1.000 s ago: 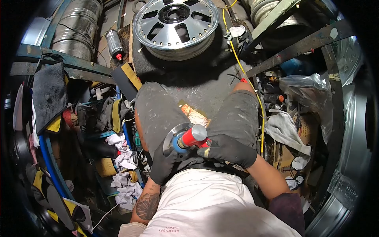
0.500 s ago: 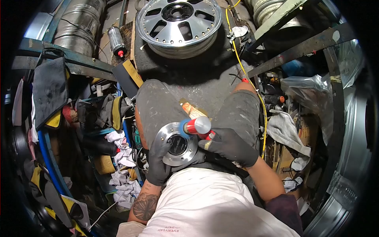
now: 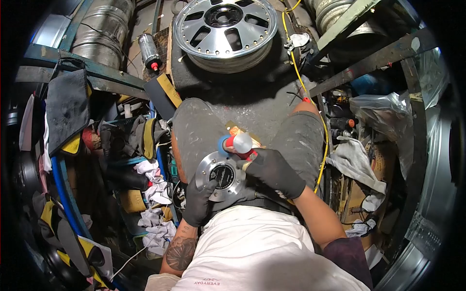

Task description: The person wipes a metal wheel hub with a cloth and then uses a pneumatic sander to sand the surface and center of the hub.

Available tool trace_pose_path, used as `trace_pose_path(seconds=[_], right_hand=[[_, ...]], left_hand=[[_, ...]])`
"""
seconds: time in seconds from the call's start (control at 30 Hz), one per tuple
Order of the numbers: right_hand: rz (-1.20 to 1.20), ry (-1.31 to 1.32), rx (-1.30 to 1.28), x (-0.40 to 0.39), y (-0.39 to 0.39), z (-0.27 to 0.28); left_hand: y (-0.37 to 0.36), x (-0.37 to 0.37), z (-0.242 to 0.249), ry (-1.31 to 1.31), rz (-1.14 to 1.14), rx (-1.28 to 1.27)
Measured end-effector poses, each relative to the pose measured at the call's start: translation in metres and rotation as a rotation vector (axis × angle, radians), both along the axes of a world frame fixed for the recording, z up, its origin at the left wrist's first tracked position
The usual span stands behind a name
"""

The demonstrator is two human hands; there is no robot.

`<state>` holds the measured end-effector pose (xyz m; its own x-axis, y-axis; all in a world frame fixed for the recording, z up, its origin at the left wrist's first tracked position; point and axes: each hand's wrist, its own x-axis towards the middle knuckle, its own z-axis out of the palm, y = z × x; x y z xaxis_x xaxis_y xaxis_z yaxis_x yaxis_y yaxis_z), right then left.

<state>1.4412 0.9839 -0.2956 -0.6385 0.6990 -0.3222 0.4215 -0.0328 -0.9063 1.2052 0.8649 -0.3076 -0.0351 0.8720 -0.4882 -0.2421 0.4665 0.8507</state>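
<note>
My left hand (image 3: pixel 198 201), in a black glove, grips the near-left side of a round silver wheel centre cap (image 3: pixel 236 186) with a black lettered disc in its middle. The thumb lies over its face. My right hand (image 3: pixel 274 169), also gloved in black, is closed around a small red power polisher (image 3: pixel 230 143) with a silver round end. Its blue pad (image 3: pixel 221 145) is at the cap's far rim and overlaps it in this view. Both hands are over my lap, between the knees.
A polished alloy wheel (image 3: pixel 223 29) lies on the dark bench ahead. A yellow hose (image 3: pixel 324 145) runs past my right knee. To the left are a clear bottle with a red tip (image 3: pixel 149 51), a sanding block (image 3: pixel 162 92) and crumpled white rags (image 3: pixel 158 233). A grey cloth (image 3: pixel 357 162) hangs at right.
The polisher and my right hand have moved away from my body, taking the blue pad toward the cap's far rim. My left hand keeps its hold; the whole view has shifted slightly.
</note>
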Motion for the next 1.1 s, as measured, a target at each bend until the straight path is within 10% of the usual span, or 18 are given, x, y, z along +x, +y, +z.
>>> trace_pose_path(seconds=[1.1], right_hand=[[-0.086, 0.072, 0.022, -0.006, -0.022, -0.009]], left_hand=[[0.018, 0.011, 0.012, -0.058, 0.065, -0.103]])
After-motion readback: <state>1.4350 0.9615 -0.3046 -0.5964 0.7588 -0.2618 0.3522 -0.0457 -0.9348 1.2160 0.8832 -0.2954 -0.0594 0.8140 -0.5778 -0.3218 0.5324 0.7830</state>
